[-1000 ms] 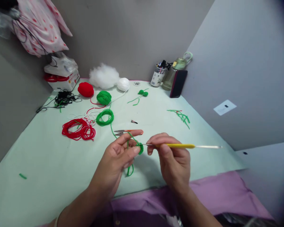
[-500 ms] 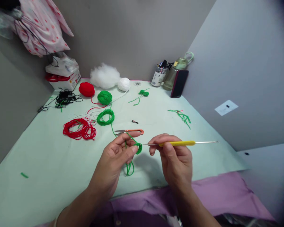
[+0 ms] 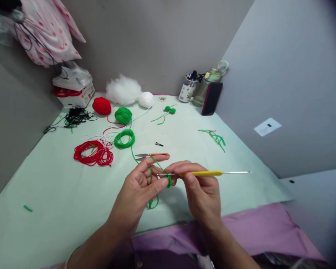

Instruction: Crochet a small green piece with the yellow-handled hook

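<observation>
Between thumb and fingers, my left hand (image 3: 140, 186) pinches a small green crochet piece (image 3: 169, 181). Green yarn runs over its raised index finger, and a loose loop of yarn (image 3: 154, 203) hangs below. A yellow-handled crochet hook (image 3: 205, 173) is gripped in my right hand (image 3: 203, 188), close beside the left. The hook's thin metal tip passes through the top of the green piece and pokes out to the left. Just behind my left index finger lie orange-handled thread snips (image 3: 156, 154). The yarn leads back towards a green coil (image 3: 124, 139).
Red yarn (image 3: 92, 153), a green ball (image 3: 123, 116), a red ball (image 3: 102, 106), a white ball (image 3: 146, 99) and white stuffing (image 3: 123, 90) lie at the back left. A phone (image 3: 212, 99) leans on a bottle (image 3: 201, 93) at the back right. Green scraps (image 3: 217, 139) lie right.
My right hand drew back slightly to the right with the crochet hook, then came left against my left hand. The hook's tip now reaches further through the green piece.
</observation>
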Action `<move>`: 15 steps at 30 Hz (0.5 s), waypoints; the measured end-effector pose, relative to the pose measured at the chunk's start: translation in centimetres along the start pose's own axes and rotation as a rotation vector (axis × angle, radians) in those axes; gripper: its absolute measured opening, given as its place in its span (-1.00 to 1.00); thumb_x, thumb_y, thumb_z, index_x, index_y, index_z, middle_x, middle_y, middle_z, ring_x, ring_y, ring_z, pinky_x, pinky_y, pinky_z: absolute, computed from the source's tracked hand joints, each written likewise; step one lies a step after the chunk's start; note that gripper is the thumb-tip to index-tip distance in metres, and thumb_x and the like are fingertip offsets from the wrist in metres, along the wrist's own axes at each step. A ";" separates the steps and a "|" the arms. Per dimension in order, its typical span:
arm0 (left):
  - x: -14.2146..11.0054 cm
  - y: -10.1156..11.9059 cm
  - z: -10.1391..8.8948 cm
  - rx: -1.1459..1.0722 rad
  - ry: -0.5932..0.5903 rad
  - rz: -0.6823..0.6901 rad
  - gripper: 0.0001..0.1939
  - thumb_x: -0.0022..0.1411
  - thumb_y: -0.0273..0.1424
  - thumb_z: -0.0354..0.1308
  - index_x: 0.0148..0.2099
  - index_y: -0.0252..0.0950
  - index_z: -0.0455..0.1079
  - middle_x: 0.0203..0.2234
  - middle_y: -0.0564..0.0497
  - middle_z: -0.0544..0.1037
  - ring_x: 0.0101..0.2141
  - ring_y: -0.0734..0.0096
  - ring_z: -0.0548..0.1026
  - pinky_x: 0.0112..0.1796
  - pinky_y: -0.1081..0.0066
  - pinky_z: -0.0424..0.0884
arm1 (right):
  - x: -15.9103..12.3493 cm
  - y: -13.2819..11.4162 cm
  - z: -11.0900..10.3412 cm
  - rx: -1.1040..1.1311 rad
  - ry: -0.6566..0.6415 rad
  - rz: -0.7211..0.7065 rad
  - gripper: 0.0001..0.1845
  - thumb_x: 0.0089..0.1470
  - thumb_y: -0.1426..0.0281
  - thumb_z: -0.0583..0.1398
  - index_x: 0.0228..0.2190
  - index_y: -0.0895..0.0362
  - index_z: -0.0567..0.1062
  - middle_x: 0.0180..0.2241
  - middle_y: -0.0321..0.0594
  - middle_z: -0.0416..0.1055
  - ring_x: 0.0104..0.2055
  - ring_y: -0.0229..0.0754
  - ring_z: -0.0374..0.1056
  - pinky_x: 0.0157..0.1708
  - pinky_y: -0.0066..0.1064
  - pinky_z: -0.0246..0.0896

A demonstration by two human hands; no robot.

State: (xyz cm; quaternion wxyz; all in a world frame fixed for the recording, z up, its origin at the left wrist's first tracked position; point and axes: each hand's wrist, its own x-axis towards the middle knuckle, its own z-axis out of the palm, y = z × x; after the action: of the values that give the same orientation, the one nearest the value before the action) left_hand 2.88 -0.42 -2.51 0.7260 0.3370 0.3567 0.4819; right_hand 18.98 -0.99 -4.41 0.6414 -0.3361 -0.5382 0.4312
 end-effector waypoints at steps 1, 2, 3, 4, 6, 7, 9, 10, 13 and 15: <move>0.0 0.0 0.0 -0.006 0.012 -0.001 -0.57 0.18 -0.38 0.53 0.11 -0.11 0.64 -0.35 0.06 0.61 -0.23 0.33 0.57 -0.11 0.38 0.46 | 0.0 0.0 0.0 -0.005 0.005 0.006 -0.79 0.41 0.25 0.26 -0.19 0.03 0.72 -0.21 -0.13 0.71 -0.31 -0.15 0.54 -0.30 -0.29 0.52; -0.1 0.0 -0.1 -0.005 0.029 -0.004 -0.53 0.17 -0.38 0.54 0.13 -0.08 0.64 -0.37 0.09 0.59 -0.26 0.37 0.55 -0.13 0.40 0.45 | 0.0 0.0 -0.1 -0.005 0.014 0.012 -0.78 0.41 0.25 0.26 -0.18 0.03 0.71 -0.22 -0.13 0.71 -0.33 -0.16 0.54 -0.29 -0.28 0.52; -0.1 0.1 -0.1 0.003 0.047 -0.010 -0.51 0.15 -0.39 0.55 0.13 -0.06 0.64 -0.38 0.11 0.57 -0.30 0.41 0.52 -0.17 0.43 0.44 | -0.1 0.1 -0.1 -0.001 0.024 0.021 -0.78 0.41 0.24 0.26 -0.18 0.03 0.71 -0.22 -0.14 0.71 -0.34 -0.17 0.54 -0.28 -0.28 0.53; -0.2 0.1 -0.2 0.015 0.060 -0.013 -0.52 0.15 -0.38 0.56 0.13 -0.05 0.65 -0.39 0.12 0.56 -0.33 0.44 0.49 -0.22 0.45 0.42 | -0.1 0.1 -0.2 0.007 0.035 0.030 -0.77 0.42 0.24 0.25 -0.19 0.04 0.70 -0.22 -0.14 0.72 -0.36 -0.18 0.54 -0.28 -0.28 0.53; -0.2 0.3 -0.3 0.044 0.067 -0.002 -0.57 0.15 -0.37 0.55 0.09 -0.05 0.69 -0.40 0.12 0.53 -0.38 0.47 0.43 -0.30 0.48 0.37 | -0.2 0.1 -0.4 0.025 0.054 0.059 -0.76 0.42 0.22 0.25 -0.20 0.05 0.68 -0.23 -0.14 0.72 -0.38 -0.18 0.55 -0.29 -0.28 0.55; -0.3 0.4 -0.3 0.060 0.064 0.007 -0.60 0.16 -0.36 0.54 0.06 -0.06 0.70 -0.41 0.11 0.52 -0.39 0.48 0.40 -0.33 0.48 0.35 | -0.2 0.1 -0.5 0.033 0.060 0.073 -0.75 0.42 0.21 0.24 -0.21 0.06 0.67 -0.24 -0.14 0.72 -0.38 -0.19 0.55 -0.29 -0.28 0.55; -0.2 0.5 -0.3 0.089 0.067 0.026 -0.66 0.18 -0.36 0.53 0.02 -0.06 0.72 -0.42 0.11 0.49 -0.42 0.49 0.35 -0.36 0.49 0.32 | -0.2 0.0 -0.5 0.051 0.059 0.089 -0.74 0.43 0.21 0.23 -0.22 0.07 0.66 -0.25 -0.14 0.73 -0.39 -0.19 0.57 -0.29 -0.29 0.57; -0.2 0.6 -0.3 0.100 0.071 0.029 -0.67 0.19 -0.36 0.52 0.02 -0.05 0.73 -0.42 0.11 0.48 -0.43 0.50 0.33 -0.36 0.49 0.31 | -0.2 0.0 -0.5 0.060 0.054 0.091 -0.74 0.44 0.22 0.22 -0.22 0.07 0.65 -0.25 -0.14 0.73 -0.39 -0.19 0.58 -0.29 -0.29 0.57; -0.2 0.6 -0.4 0.124 0.083 0.037 -0.68 0.19 -0.36 0.52 0.02 -0.04 0.73 -0.43 0.12 0.46 -0.45 0.50 0.30 -0.36 0.49 0.31 | -0.3 -0.2 -0.5 0.038 0.047 0.063 -0.75 0.47 0.26 0.19 -0.20 0.05 0.64 -0.25 -0.17 0.72 -0.36 -0.19 0.60 -0.27 -0.30 0.58; -0.2 0.5 -0.4 0.139 0.097 0.056 -0.68 0.20 -0.36 0.51 0.02 -0.06 0.73 -0.42 0.11 0.46 -0.45 0.50 0.29 -0.37 0.48 0.31 | -0.5 -0.4 -0.4 -0.055 0.048 -0.007 -0.75 0.49 0.31 0.16 -0.15 0.03 0.65 -0.22 -0.17 0.71 -0.33 -0.19 0.60 -0.24 -0.28 0.59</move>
State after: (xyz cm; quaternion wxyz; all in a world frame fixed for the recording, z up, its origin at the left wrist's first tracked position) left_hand 2.29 -0.37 -2.24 0.6689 0.3726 0.4142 0.4920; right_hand 19.44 -1.65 -4.33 0.6462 -0.3619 -0.5355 0.4060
